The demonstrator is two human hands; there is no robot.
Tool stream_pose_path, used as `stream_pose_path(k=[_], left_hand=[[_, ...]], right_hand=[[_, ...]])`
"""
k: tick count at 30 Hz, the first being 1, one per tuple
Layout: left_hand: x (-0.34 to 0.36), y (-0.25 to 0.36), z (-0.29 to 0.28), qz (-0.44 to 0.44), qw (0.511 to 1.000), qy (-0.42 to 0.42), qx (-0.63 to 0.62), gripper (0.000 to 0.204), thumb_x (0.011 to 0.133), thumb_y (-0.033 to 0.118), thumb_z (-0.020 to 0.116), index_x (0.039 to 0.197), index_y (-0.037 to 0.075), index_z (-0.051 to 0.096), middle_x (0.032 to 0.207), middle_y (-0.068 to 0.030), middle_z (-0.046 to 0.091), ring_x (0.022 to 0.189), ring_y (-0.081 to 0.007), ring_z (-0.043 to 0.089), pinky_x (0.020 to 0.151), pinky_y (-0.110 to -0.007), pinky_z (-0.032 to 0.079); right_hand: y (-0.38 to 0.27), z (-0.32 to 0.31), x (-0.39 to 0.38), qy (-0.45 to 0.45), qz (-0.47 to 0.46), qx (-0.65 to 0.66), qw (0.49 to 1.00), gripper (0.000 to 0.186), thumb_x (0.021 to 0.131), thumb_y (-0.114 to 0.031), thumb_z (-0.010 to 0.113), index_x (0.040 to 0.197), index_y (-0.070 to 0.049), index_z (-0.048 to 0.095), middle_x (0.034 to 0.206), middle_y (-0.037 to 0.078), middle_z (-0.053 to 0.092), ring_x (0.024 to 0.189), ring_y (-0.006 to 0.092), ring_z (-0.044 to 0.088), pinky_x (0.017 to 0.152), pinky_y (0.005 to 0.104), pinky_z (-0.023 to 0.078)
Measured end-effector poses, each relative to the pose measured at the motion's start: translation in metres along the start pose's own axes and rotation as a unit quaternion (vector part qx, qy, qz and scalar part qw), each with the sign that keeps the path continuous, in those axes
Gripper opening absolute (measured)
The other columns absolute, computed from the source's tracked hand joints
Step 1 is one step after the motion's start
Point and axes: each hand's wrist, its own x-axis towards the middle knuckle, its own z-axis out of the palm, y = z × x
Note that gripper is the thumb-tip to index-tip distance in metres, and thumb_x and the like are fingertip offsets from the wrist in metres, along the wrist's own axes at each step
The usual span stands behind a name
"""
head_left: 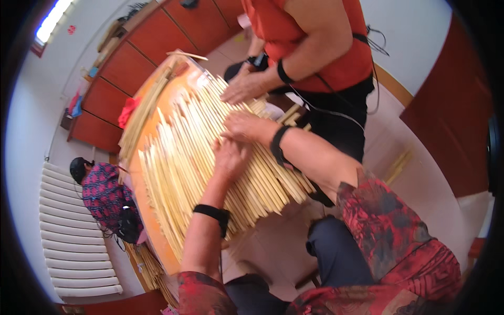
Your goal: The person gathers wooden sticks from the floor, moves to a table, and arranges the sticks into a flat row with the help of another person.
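Resting flat and open-fingered, the left hand (229, 157) and right hand (245, 127) pressed side by side on the pale bamboo strips (178, 173), whose long axes ran across the orange table (137, 176).

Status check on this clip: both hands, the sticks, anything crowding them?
Left hand and right hand flat on pale sticks, gripping nothing. Co-worker's hand presses the same pile.
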Motion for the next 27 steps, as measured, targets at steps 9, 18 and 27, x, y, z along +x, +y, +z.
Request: stream_pose_path(k=[9, 18, 27], left_hand=[[0.01, -0.018, 0.006, 0.035, 0.996, 0.039, 0.072, 0.046, 0.088, 0.038, 0.032, 0.122, 0.007, 0.039, 0.126, -0.0162, 0.037, 0.121, -0.0298, 0.028, 0.099, -0.047, 0.013], [-0.005, -0.007, 0.006, -0.026, 0.999, 0.012, 0.036, 0.055, 0.089, 0.042, 0.029, 0.134, 0.012, 0.024, 0.138, -0.0121, 0.023, 0.13, -0.0248, 0.015, 0.103, -0.046, 0.006], [0.009, -0.001, 0.008, -0.011, 0.999, 0.019, 0.024, 0.058, 0.087, 0.044, 0.031, 0.133, 0.01, 0.026, 0.14, -0.0094, 0.022, 0.131, -0.0215, 0.015, 0.103, -0.047, 0.006]], right_hand=[[0.025, 0.003, 0.01, -0.012, -0.184, -0.102, 0.978, 0.023, 0.077, -0.021, 0.049, 0.096, -0.012, 0.059, 0.084, 0.011, 0.056, 0.082, 0.0284, 0.054, 0.072, 0.0371, 0.044], [0.017, -0.026, 0.009, -0.239, -0.204, -0.013, 0.949, 0.036, 0.088, -0.023, 0.038, 0.12, -0.008, 0.043, 0.112, 0.017, 0.049, 0.107, 0.031, 0.046, 0.091, 0.0384, 0.035], [0.021, -0.036, -0.06, -0.089, -0.011, -0.035, 0.995, 0.051, 0.086, -0.033, 0.035, 0.127, -0.003, 0.033, 0.131, 0.016, 0.035, 0.124, 0.0293, 0.029, 0.1, 0.0427, 0.023]])
